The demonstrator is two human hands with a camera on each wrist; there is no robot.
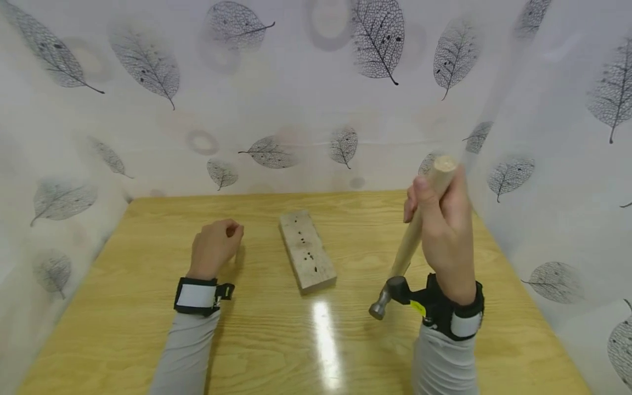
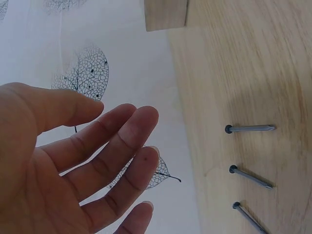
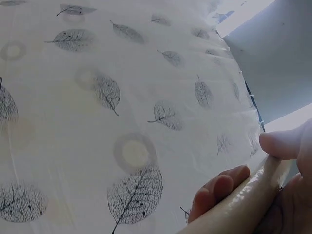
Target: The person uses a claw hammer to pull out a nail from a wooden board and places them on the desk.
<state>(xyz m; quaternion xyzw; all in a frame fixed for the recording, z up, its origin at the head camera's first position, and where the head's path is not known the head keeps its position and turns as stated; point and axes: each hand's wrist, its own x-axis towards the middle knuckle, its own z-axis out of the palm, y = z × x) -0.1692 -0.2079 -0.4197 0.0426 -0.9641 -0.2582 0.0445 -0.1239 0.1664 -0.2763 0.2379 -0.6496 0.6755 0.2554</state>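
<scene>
My right hand (image 1: 446,230) grips a hammer (image 1: 408,244) by its wooden handle. The handle's butt end points up and the metal head (image 1: 380,304) hangs low, close over the table. In the right wrist view, fingers and thumb wrap the pale handle (image 3: 236,207). My left hand (image 1: 214,247) is over the left of the table, its fingers loosely bent and holding nothing. Near it, in the left wrist view, three nails (image 2: 251,128) lie on the wood. Between the hands lies a wooden block (image 1: 308,249) with several dark holes or marks along its top.
The wooden table (image 1: 276,340) reaches back to a white curtain (image 1: 296,99) with a leaf print, which also closes both sides. Each wrist wears a black strap (image 1: 197,296) with a small camera.
</scene>
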